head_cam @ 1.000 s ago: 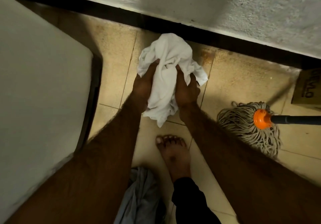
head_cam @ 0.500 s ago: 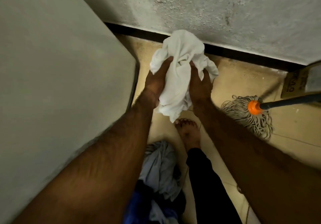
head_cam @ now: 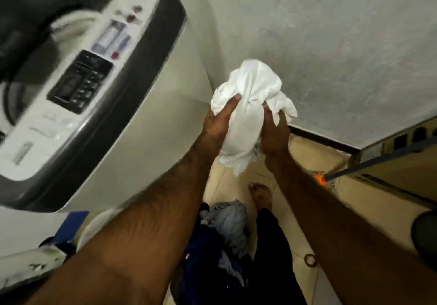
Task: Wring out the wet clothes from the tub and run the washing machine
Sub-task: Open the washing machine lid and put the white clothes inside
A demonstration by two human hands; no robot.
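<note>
Hands' (head_cam: 218, 124) grip hiding cloth's (head_cam: 250, 106) middle

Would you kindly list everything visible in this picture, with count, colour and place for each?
white cloth: one, white, bunched between both hands, in front of the wall
washing machine: one, pale grey with a dark top rim, upper left
control panel: one, black on a white strip, on the machine's top
pile of clothes: one heap, pale grey and dark blue, low centre on the floor
mop: one, orange collar with a dark handle, right
wall: one, rough grey-white, upper right
floor: beige tiles, below the wall
foot: one, bare, on the tiles
left hand: one, gripping the cloth's left side
right hand: one, gripping its right side
</note>
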